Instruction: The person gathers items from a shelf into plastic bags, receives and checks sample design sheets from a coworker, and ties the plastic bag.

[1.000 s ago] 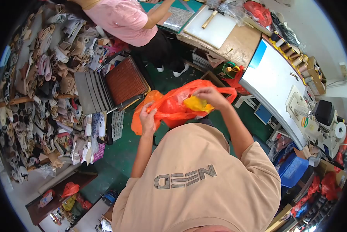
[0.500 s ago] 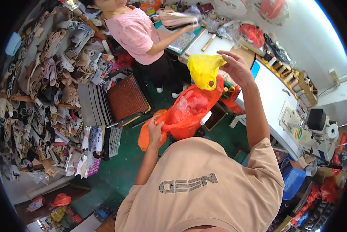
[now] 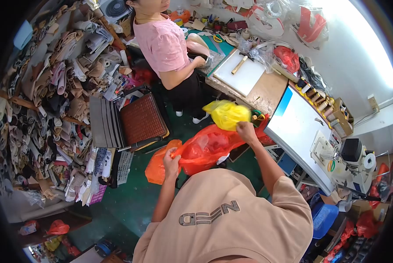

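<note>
1. At far left, shelves are packed with rolled and folded material in beige, grey, white and brown.
2. Next comes a chair with a reddish-brown woven seat and a striped grey back, standing on the green floor.
3. An orange plastic bag hangs just beside your left hand, against the left end of a red one.
4. Beyond the chair, a person in a pink top stands at the workbench.
5. Your left hand is closed, its fingers pinching the left edge of the red bag.
6. The red plastic bag stretches across in front of your body, with crumpled, lighter red plastic showing inside.
7. A yellow plastic bag, slightly blurred, is above the red bag's right half.
8. Your right hand is closed, gripping the yellow bag at its lower right. You cannot tell whether it also holds the red bag.
9. Farther right, a white table carries a sewing machine, with thread spools lined along its far edge.
</note>
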Demonstrator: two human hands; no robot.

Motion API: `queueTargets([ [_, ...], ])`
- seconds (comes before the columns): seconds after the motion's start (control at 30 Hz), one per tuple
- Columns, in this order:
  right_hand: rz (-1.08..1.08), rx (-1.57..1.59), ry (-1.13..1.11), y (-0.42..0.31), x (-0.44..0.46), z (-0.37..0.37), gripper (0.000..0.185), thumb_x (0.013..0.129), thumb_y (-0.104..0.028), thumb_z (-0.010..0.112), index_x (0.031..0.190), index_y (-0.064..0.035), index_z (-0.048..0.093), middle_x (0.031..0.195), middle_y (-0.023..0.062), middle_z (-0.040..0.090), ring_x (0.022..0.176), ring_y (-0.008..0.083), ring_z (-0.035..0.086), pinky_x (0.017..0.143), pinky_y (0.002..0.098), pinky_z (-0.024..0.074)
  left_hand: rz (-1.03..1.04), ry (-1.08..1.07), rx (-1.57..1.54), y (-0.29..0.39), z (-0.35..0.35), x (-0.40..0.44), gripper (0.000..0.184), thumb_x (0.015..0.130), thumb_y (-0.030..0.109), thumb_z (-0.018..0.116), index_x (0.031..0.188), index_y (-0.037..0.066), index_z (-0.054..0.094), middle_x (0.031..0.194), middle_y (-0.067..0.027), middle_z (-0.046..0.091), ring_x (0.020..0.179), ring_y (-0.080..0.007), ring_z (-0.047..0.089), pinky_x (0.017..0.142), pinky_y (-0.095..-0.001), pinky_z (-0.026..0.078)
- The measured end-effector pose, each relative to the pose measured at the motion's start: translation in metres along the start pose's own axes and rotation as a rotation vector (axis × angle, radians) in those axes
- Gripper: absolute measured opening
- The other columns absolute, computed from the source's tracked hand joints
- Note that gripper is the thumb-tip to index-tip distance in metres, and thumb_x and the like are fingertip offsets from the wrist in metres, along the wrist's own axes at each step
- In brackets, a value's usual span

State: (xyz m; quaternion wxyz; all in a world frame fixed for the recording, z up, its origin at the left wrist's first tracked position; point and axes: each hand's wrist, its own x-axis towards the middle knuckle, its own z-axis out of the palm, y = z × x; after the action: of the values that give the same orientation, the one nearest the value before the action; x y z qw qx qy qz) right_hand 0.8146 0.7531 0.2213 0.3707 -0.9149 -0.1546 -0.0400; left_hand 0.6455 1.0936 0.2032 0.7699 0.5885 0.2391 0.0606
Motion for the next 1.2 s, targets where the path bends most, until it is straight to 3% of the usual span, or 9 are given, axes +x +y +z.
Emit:
queueTargets([
  [0.07,0.190,0.101,0.050,-0.002,0.013,-0.015,0.018,0.082,-0.012,0.058,0.091,0.0006,0.067,0.075,0.0213,0.064,0.063,0.0259,0.062,0.061,0.0336,0.0476,-0.031,0.009,0.003,-0.014,-0.022,-0.011,0.038,0.076,-0.012,0.054,0.112,-0.001,0.054,0.113,-0.0081,0.054,0.102,-0.0170,0.055,0.087,-0.0284,0.047],
  [0.13,0.169,0.343,0.137,0.017,0.033,-0.022,0.018,0.085,-0.015,0.060,0.091,0.0020,0.066,0.068,0.0102,0.064,0.062,0.0119,0.056,0.057,0.0316,0.0444,-0.041,0.020,-0.017,-0.010,-0.026,-0.019,0.038,0.076,-0.012,0.053,0.113,-0.001,0.053,0.113,-0.0089,0.054,0.101,-0.0175,0.057,0.087,-0.0290,0.048],
  [0.17,0.268,0.317,0.060,0.017,0.041,-0.038,0.020,0.086,-0.015,0.059,0.091,0.0027,0.066,0.066,0.0060,0.062,0.062,0.0102,0.055,0.055,0.0295,0.0429,-0.045,0.024,-0.027,-0.005,-0.027,-0.023,0.039,0.076,-0.012,0.053,0.114,-0.002,0.053,0.114,-0.0094,0.054,0.100,-0.0178,0.057,0.087,-0.0293,0.048],
  [0.2,0.422,0.435,0.070,0.017,0.047,-0.044,0.022,0.088,-0.018,0.058,0.090,0.0033,0.066,0.066,0.0027,0.061,0.062,0.0090,0.055,0.055,0.0264,0.0416,-0.062,0.019,-0.039,-0.002,-0.028,-0.025,0.039,0.077,-0.012,0.053,0.114,-0.002,0.052,0.114,-0.0099,0.054,0.100,-0.0180,0.058,0.087,-0.0294,0.049],
  [0.3,0.470,0.513,0.048,0.025,0.063,-0.062,0.024,0.091,-0.020,0.055,0.090,0.0019,0.065,0.065,0.0033,0.059,0.058,0.0113,0.057,0.052,0.0262,0.0426,-0.085,0.026,-0.072,0.001,-0.032,-0.032,0.040,0.077,-0.013,0.051,0.115,-0.002,0.050,0.114,-0.0113,0.054,0.100,-0.0187,0.059,0.086,-0.0299,0.050],
  [0.4,0.668,0.816,0.041,0.036,0.074,-0.064,0.024,0.093,-0.022,0.054,0.096,0.0000,0.063,0.063,0.0021,0.055,0.057,0.0132,0.058,0.051,0.0265,0.0435,-0.080,0.049,-0.062,0.003,-0.036,-0.035,0.039,0.078,-0.012,0.050,0.116,-0.002,0.049,0.113,-0.0126,0.055,0.100,-0.0191,0.059,0.086,-0.0301,0.051],
  [0.5,0.732,0.895,0.074,0.038,0.077,-0.061,0.026,0.096,-0.023,0.051,0.105,0.0000,0.058,0.061,0.0002,0.046,0.051,0.0131,0.048,0.049,0.0263,0.0435,-0.086,0.055,-0.056,0.013,-0.035,-0.036,0.038,0.079,-0.012,0.049,0.116,-0.003,0.049,0.113,-0.0140,0.055,0.100,-0.0198,0.060,0.087,-0.0308,0.051],
  [0.87,0.675,1.002,-0.084,0.042,0.061,-0.073,0.022,0.096,-0.021,0.051,0.100,-0.0006,0.059,0.060,-0.0053,0.034,0.051,0.0079,0.035,0.049,0.0234,0.0324,-0.039,0.043,-0.004,0.036,-0.045,-0.039,0.040,0.080,-0.014,0.048,0.118,-0.003,0.048,0.118,-0.0152,0.054,0.105,-0.0212,0.059,0.090,-0.0318,0.050],
  [1.2,0.512,0.855,-0.051,-0.005,0.065,-0.103,0.027,0.095,-0.027,0.054,0.098,-0.0021,0.064,0.065,-0.0033,0.046,0.055,0.0060,0.042,0.052,0.0211,0.0357,-0.029,0.010,0.047,0.046,-0.040,-0.032,0.039,0.080,-0.015,0.049,0.117,-0.002,0.050,0.118,-0.0105,0.053,0.108,-0.0187,0.055,0.094,-0.0303,0.046],
])
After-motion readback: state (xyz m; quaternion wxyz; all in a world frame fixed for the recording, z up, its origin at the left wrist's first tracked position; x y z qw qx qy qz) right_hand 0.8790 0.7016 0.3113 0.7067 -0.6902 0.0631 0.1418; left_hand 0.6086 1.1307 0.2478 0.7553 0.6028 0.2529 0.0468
